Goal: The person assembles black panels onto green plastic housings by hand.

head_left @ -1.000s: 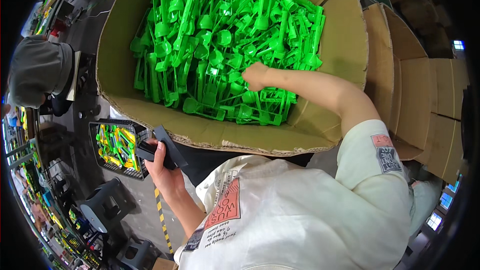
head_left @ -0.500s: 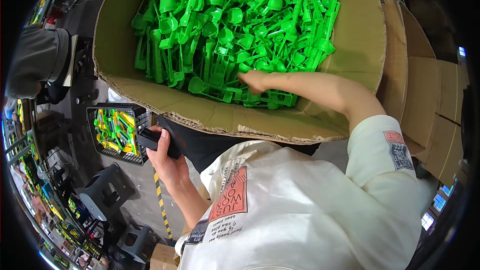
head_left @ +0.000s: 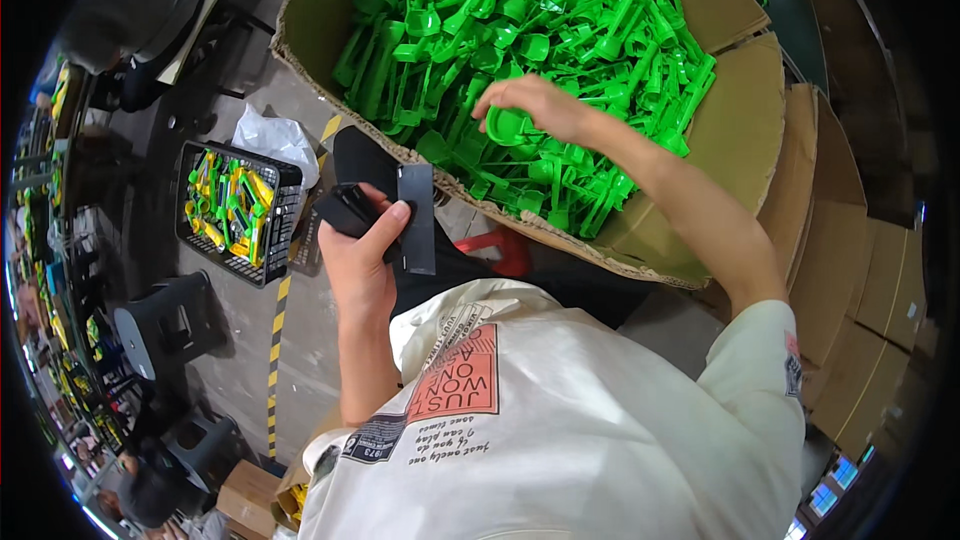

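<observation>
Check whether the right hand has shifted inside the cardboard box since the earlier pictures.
Yes. The right hand has moved away from the near wall of the cardboard box, toward the middle of the green plastic parts.

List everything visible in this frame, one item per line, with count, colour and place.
box: one, brown cardboard, top centre, open.
green parts: too many to count, bright green plastic, piled in the box.
flat cartons: a stack, brown, right of the box.
crate: one, black mesh, on the floor at left, holding green and yellow parts.
white bag: one, on the floor beside the crate.
stools: at least two, dark, lower left.
red stool: one, partly hidden under the box.
black pieces: count unclear, black, in the left hand.
shirt: one, white with red print, bottom centre.
left hand: grip closed on the black pieces.
right hand: in the box, fingers on a green part.
</observation>
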A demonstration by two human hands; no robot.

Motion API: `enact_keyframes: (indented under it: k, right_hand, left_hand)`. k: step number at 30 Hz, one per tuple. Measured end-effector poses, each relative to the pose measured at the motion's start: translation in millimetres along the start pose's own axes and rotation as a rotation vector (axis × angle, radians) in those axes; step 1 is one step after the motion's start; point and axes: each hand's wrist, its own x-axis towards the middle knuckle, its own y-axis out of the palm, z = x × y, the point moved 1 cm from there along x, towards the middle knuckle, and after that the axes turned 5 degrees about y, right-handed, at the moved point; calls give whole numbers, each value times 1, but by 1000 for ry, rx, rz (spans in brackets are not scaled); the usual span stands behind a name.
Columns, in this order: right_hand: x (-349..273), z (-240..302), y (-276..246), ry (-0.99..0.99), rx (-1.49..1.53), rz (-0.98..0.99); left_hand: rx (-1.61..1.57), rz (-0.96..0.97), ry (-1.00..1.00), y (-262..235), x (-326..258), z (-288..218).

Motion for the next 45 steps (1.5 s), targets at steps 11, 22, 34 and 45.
enact_keyframes:
  k: [11,22,34,45]
  right_hand:
    - [-100,135,62,26,-112,22]
    - [-96,116,91,-12,714,-251]
    - [-93,103,109,-304,424,-658]
    - [-145,79,120,-266,346,-1064]
  left_hand:
    - [-113,313,43,30,-29,-17]
    - [-266,485,-73,15,-68,30]
    - [41,147,-176,30,-68,31]
    - [46,189,-232,27,-52,35]
